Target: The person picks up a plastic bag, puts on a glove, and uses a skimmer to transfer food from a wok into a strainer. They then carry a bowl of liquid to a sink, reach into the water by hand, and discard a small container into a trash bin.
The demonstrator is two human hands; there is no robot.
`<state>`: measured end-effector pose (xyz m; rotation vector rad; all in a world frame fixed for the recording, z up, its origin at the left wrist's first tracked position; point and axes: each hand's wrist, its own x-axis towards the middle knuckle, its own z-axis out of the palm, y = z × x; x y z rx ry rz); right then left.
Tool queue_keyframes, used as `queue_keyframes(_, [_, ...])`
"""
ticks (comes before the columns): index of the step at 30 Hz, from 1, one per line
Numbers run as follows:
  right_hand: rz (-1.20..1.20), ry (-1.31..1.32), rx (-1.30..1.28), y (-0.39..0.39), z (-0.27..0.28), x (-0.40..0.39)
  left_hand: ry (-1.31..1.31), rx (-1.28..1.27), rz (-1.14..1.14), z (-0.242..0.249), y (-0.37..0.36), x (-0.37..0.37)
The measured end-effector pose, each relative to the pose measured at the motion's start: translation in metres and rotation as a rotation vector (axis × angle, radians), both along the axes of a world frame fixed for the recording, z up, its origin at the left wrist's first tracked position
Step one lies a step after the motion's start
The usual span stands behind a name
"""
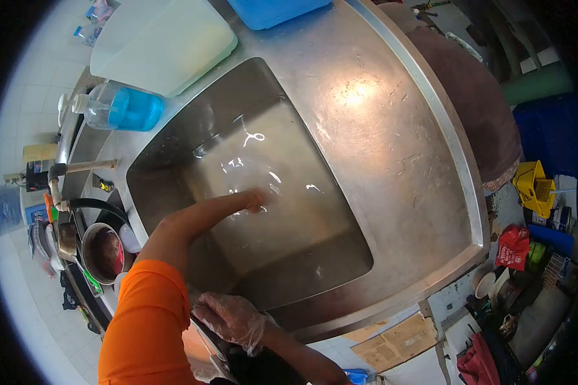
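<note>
My left hand [257, 200], on a bare forearm below an orange sleeve, reaches into the cloudy water of the steel sink [302, 269]. The hand is blurred and partly under water, so its fingers and anything in them cannot be made out. My right hand [231, 321], in a clear plastic glove, is beside the sink's near edge. Its fingers are curled closed, and what they hold, if anything, is hidden. White glints lie on the water between the sink walls.
Left of the sink stand a blue-liquid bottle [135, 109], a translucent tub [167, 45] and a pot [103, 253]. A blue container [276, 9] is at the top. Beyond the steel counter [379, 128] are a yellow container [533, 189] and a red bag [513, 247].
</note>
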<state>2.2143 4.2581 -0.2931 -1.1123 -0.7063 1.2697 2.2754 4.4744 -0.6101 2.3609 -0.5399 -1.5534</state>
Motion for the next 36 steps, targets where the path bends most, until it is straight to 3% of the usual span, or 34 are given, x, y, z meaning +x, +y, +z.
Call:
queue_keyframes(1, [0.016, 0.011, -0.02, 0.0, 0.001, 0.002, 0.0, 0.001, 0.0, 0.012, -0.001, 0.002])
queue_keyframes(3, [0.03, 0.019, -0.039, 0.0, 0.001, 0.003, 0.085, 0.14, -0.209, 0.02, -0.003, 0.002])
queue_keyframes(4, [-0.003, 0.009, -0.018, 0.0, 0.0, 0.0, 0.085, 0.14, -0.209, -0.031, 0.011, -0.026])
queue_keyframes(6, [-0.035, 0.0, 0.001, -0.001, 0.0, 0.001, -0.16, 0.079, 0.089, -0.131, 0.027, -0.07])
queue_keyframes(9, [0.04, 0.021, -0.041, 0.0, 0.002, 0.006, -0.088, 0.014, 0.194, -0.025, 0.012, -0.031])
queue_keyframes(10, [0.01, 0.018, -0.026, 0.001, 0.001, 0.003, -0.086, 0.015, 0.194, -0.034, 0.013, -0.043])
queue_keyframes(12, [-0.021, 0.013, -0.01, 0.001, 0.001, 0.002, -0.44, 0.256, -0.14, -0.049, 0.011, -0.07])
queue_keyframes(13, [-0.014, 0.01, -0.014, 0.001, 0.001, 0.002, -0.442, 0.258, -0.139, -0.046, 0.013, -0.069])
queue_keyframes(15, [-0.004, 0.007, -0.019, 0.0, 0.001, 0.003, -0.646, -0.072, 0.109, 0.021, 0.0, -0.044])
queue_keyframes(16, [-0.029, 0.015, -0.011, -0.001, 0.001, 0.003, -0.648, -0.074, 0.11, 0.046, -0.007, -0.032])
queue_keyframes(18, [-0.055, 0.026, -0.007, -0.002, 0.002, 0.004, -0.103, -0.051, 0.381, 0.076, -0.017, -0.015])
queue_keyframes(19, [-0.018, 0.023, -0.027, -0.003, 0.002, 0.007, -0.101, -0.053, 0.383, 0.052, -0.014, -0.029])
queue_keyframes(21, [0.021, 0.017, -0.046, -0.003, 0.002, 0.007, -0.368, 0.02, 0.305, -0.01, -0.003, -0.066])
queue_keyframes(24, [0.003, 0.025, -0.046, -0.004, -0.001, 0.002, -0.405, -0.062, 0.264, 0.027, -0.005, -0.044])
queue_keyframes(25, [-0.023, 0.003, -0.031, -0.005, -0.002, 0.001, -0.406, -0.06, 0.266, 0.012, -0.001, -0.054])
queue_keyframes(26, [-0.049, -0.017, -0.017, -0.005, -0.002, 0.0, -0.275, -0.331, 0.665, -0.015, 0.005, -0.071])
queue_keyframes(27, [-0.05, -0.015, -0.016, -0.005, -0.001, 0.001, -0.123, -0.601, 1.055, -0.011, 0.005, -0.073])
queue_keyframes(28, [-0.034, 0.004, -0.031, -0.006, 0.001, 0.003, -0.123, -0.599, 1.053, -0.009, 0.006, -0.071])
queue_keyframes(30, [-0.019, 0.021, -0.044, -0.005, 0.002, 0.004, -0.49, 0.006, -0.036, 0.048, -0.004, -0.037])
queue_keyframes(34, [-0.027, 0.01, -0.049, -0.006, 0.003, 0.004, -0.577, 0.042, -0.08, 0.008, 0.006, -0.058])
queue_keyframes(36, [-0.022, -0.001, -0.063, -0.007, 0.003, 0.004, -0.502, -0.083, 0.329, 0.021, 0.005, -0.056])
